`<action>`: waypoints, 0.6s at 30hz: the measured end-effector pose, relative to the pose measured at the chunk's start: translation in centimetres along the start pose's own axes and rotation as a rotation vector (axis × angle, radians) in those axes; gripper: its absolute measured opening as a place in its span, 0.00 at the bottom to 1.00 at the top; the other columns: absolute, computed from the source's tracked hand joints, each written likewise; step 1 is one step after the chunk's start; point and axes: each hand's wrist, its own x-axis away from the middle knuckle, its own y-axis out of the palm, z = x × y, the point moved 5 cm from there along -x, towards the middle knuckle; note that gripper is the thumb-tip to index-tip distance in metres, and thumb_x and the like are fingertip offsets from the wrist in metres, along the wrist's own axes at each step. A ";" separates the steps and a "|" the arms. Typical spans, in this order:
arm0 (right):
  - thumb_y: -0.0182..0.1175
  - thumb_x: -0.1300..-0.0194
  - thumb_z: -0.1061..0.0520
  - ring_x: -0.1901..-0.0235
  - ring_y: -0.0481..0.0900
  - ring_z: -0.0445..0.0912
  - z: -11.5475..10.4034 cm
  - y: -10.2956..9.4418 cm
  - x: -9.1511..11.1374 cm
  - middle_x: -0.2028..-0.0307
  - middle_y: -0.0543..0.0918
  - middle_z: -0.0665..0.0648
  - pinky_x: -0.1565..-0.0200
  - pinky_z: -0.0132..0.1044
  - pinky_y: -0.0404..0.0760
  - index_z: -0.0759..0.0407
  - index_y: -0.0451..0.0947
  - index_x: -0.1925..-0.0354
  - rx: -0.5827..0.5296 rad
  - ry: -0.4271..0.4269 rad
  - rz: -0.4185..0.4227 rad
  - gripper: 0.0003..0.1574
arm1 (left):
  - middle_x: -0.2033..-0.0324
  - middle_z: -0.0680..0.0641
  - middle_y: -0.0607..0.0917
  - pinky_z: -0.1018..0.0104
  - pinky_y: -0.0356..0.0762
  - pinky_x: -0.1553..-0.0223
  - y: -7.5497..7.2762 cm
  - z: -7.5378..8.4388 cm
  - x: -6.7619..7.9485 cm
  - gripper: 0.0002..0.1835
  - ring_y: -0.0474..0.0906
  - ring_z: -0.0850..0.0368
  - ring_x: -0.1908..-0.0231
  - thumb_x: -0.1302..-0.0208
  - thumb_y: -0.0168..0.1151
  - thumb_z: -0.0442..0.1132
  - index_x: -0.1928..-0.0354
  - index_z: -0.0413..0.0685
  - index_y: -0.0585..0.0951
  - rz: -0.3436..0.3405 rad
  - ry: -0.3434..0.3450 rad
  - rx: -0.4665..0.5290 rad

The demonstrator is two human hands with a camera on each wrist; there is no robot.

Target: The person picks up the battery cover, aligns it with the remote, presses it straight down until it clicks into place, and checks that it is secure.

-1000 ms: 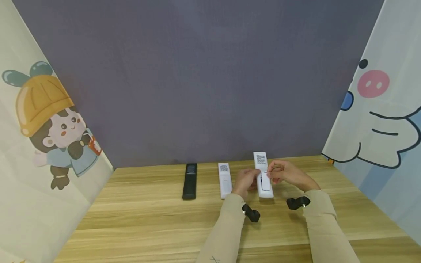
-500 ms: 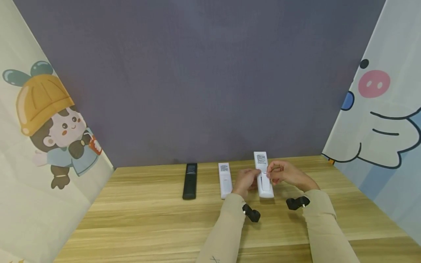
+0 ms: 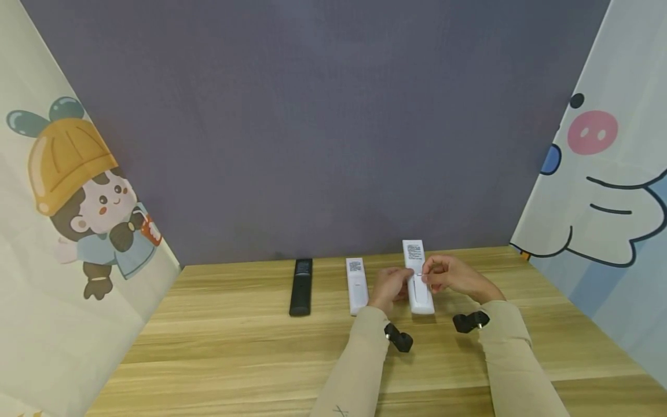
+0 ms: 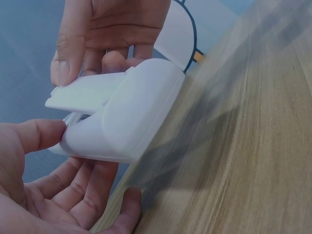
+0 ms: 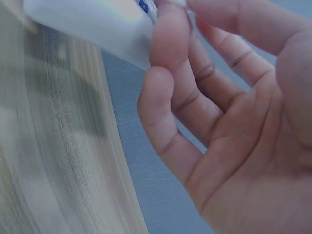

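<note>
My left hand (image 3: 388,288) grips a white remote control (image 3: 421,307) by its left side, back face up and raised off the table. In the left wrist view the thumb lies on the near edge of the remote (image 4: 136,117), with fingers underneath. My right hand (image 3: 455,277) pinches the upper end of the white battery cover (image 4: 87,92). The cover's lower end meets the remote's back while the pinched end stands lifted, leaving a gap with a bit of metal showing. A small blue patch (image 5: 143,6) shows inside the remote in the right wrist view.
Left of my hands a second white remote control (image 3: 357,292) lies back up on the wooden table (image 3: 234,347). Farther left is a black remote control (image 3: 300,289). A dark grey panel (image 3: 333,145) rises behind the table, with printed cloths at both sides.
The battery cover has shifted to line up over the remote's opening, and the dark gap beside it has narrowed. Both hands stay nearly in place, and the other remotes have not moved.
</note>
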 end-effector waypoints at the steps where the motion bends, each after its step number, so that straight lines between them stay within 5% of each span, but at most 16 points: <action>1: 0.66 0.32 0.57 0.70 0.81 0.45 0.0 0.0 0.0 0.68 0.83 0.53 0.63 0.46 0.84 0.66 0.74 0.56 0.008 0.003 0.003 0.15 | 0.76 0.52 0.83 0.66 0.79 0.67 0.0 0.0 0.0 0.08 0.77 0.60 0.76 0.36 0.67 0.41 0.63 0.44 0.88 0.001 0.000 0.001; 18: 0.67 0.34 0.61 0.73 0.75 0.43 0.1 0.1 -0.1 0.72 0.77 0.53 0.69 0.38 0.79 0.71 0.74 0.57 0.005 -0.025 0.022 0.16 | 0.78 0.53 0.81 0.66 0.78 0.67 0.0 0.0 -0.1 0.07 0.76 0.59 0.76 0.35 0.66 0.41 0.63 0.44 0.87 -0.001 0.015 -0.014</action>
